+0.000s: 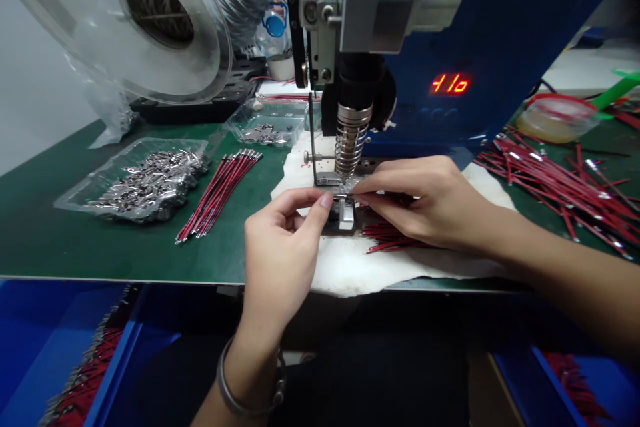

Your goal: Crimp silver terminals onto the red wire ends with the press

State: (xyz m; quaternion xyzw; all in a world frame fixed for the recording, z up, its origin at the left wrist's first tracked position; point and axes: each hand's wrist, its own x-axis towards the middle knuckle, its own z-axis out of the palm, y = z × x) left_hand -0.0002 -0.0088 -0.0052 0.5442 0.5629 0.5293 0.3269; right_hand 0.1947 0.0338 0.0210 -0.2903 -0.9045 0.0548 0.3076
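Observation:
My left hand (287, 240) is at the front left of the press die (346, 212), its thumb and forefinger pinched together. From the right, my right hand (425, 203) reaches to the same spot with its fingers closed in a pinch. A thin piece seems to lie across the die between the fingertips, too small and covered to name. Right above the fingertips stands the press's spring-wrapped ram (353, 140). Under my right hand lies a bundle of red wires (387, 238) on a white cloth (345, 267).
A clear tray of metal terminals (150, 177) and a row of red wires with metal ends (220, 193) are at left. Behind is a smaller terminal tray (267, 132). The blue press (450, 27) shows red digits. A red wire pile (565, 193) lies at right, blue bins (110, 373) below.

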